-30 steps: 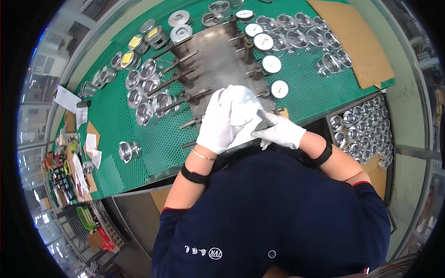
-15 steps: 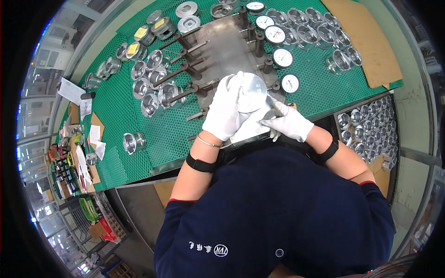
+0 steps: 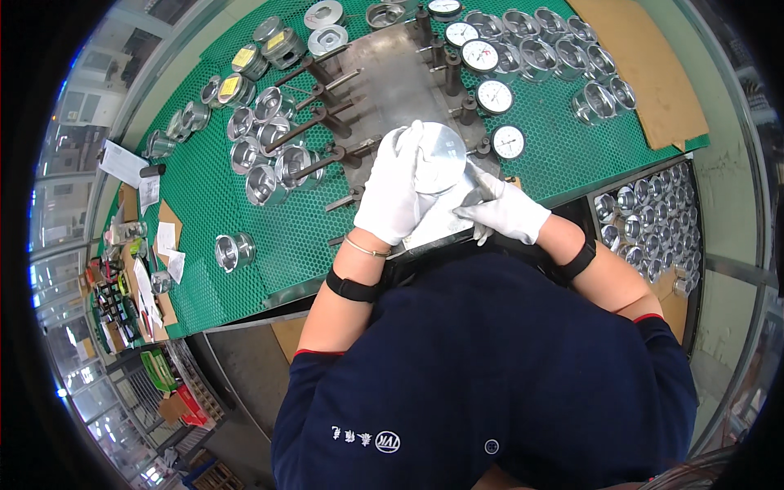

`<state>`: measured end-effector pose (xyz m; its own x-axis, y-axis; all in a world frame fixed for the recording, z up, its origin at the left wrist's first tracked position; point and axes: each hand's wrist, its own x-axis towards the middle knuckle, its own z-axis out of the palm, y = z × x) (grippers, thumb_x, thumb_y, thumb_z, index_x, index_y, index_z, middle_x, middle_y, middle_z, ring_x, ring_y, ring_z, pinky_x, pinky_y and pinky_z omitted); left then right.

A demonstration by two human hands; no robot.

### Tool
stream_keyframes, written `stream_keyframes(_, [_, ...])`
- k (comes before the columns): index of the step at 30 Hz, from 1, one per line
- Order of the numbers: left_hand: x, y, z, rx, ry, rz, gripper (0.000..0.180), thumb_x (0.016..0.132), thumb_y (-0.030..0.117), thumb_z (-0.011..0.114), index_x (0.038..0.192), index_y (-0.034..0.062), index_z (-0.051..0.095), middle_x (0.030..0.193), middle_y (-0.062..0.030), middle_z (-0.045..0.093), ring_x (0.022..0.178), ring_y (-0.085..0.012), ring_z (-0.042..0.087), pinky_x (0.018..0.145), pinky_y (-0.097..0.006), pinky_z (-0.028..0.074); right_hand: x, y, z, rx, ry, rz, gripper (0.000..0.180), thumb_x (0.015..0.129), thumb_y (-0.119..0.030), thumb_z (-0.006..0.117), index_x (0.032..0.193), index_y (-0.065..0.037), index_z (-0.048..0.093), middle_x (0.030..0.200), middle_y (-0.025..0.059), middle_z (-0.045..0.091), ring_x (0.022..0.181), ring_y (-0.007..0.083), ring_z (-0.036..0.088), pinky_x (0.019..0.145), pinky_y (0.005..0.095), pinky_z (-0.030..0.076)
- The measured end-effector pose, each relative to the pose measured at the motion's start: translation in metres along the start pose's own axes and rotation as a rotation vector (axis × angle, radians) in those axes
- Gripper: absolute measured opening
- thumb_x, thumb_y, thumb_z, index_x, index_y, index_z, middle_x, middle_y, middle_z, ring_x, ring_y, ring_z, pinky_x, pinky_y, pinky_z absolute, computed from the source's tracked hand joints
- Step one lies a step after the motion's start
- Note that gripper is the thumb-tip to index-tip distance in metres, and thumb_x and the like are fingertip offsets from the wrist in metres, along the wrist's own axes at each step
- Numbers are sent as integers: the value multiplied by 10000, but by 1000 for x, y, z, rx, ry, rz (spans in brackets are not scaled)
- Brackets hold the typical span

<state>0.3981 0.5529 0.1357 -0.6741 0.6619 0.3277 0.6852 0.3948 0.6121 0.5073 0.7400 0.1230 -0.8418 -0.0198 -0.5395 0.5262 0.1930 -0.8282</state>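
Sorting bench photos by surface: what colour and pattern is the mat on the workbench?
Green mat with a honeycomb mesh pattern, clearest in the head view.

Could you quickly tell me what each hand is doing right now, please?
Left hand: closed around the round metal part.
Right hand: resting on the metal plate; its grip cannot be told.

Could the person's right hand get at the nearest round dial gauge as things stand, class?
Probably yes: the dial gauge stands just beyond the right hand, with nothing between them, though that hand rests on the metal plate.
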Motion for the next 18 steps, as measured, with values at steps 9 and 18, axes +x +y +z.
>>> stream_keyframes(9, [-2,58,-57,-740,-352,-436,514,840,278,773,1260,44,591,1081,-134,671,901,-243,685,822,-340,551,-35,-26,-24,-365,253,-558,741,928,-386,581,1504,11,337,1166,233,662,1036,323,685,915,386,542])
stream_keyframes(18, [-57,-108,-169,350,154,-676,603,902,497,656,1251,7,629,1141,-225,683,1018,-372,668,886,-426,522,-52,39,-153,174,806,-351,407,955,-155,546,1300,59,531,1127,162,675,986,237,685,829,340,578])
